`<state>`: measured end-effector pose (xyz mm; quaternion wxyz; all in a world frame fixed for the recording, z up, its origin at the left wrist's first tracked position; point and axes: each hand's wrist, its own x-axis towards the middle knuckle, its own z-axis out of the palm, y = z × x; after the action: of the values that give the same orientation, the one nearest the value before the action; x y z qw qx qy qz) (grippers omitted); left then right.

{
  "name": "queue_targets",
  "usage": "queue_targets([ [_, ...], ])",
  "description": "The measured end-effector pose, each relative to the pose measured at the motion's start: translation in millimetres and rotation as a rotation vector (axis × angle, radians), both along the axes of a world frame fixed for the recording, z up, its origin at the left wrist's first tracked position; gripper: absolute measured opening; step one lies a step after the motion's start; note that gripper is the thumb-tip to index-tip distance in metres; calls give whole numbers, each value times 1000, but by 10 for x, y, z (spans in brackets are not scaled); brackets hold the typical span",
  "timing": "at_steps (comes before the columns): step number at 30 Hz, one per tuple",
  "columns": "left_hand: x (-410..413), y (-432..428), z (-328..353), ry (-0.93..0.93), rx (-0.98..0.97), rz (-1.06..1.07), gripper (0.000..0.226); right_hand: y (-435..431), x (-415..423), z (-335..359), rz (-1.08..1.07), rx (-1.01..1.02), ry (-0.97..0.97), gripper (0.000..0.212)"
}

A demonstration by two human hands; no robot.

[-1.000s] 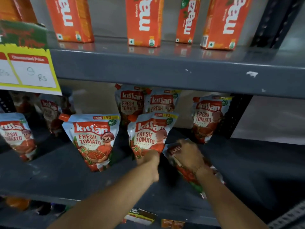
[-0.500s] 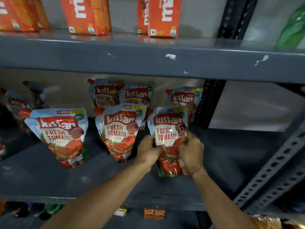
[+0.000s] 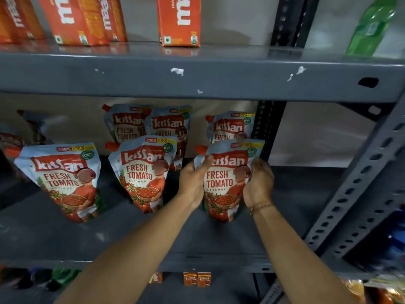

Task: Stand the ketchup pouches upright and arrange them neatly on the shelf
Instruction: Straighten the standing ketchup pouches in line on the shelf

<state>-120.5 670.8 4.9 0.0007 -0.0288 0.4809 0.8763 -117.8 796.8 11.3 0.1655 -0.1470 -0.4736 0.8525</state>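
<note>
The held ketchup pouch (image 3: 225, 183) stands upright at the right end of the front row on the shelf (image 3: 109, 238), just before the perforated upright post (image 3: 266, 132). Being soft and top-heavy, it could slump forward or tip onto the pouch behind (image 3: 232, 126) if let go unevenly. The left hand (image 3: 195, 181) pinches its upper left edge; the right hand (image 3: 258, 185) cups its right side, fingers curled narrowly around it.

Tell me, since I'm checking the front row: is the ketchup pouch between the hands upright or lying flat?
Upright. The held pouch stands base down on the shelf, label facing out, left hand and right hand gripping its sides.
</note>
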Motion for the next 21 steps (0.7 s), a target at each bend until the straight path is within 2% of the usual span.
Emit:
queue_targets([
  [4,-84,116,22,-6,62,-39,9,88,-6,58,-61,-51,31,26],
  [10,-100,204,5,25,-5,-120,9,128,69,27,-148,-41,55,25],
  [12,-86,117,-14,32,-72,-86,7,11,143,-10,-176,-24,38,20],
  [15,31,-22,-84,95,-308,-68,14,-158,254,-285,-252,-66,-177,30],
  [16,113,-75,-141,90,-401,-3,17,-246,270,-435,-274,-32,-287,38],
  [17,191,-186,-226,62,-481,149,17,-387,299,-543,-324,96,-393,46],
  [18,255,-277,-332,10,-539,337,19,-502,343,-637,-385,213,-412,44],
  [19,304,-412,-431,-69,-552,548,26,-667,376,-672,-405,253,-288,29],
  [20,328,-575,-508,-150,-505,728,32,-842,410,-674,-321,268,-120,12],
  [21,325,-746,-537,-232,-467,859,36,-1030,450,-609,-193,303,23,7],
])
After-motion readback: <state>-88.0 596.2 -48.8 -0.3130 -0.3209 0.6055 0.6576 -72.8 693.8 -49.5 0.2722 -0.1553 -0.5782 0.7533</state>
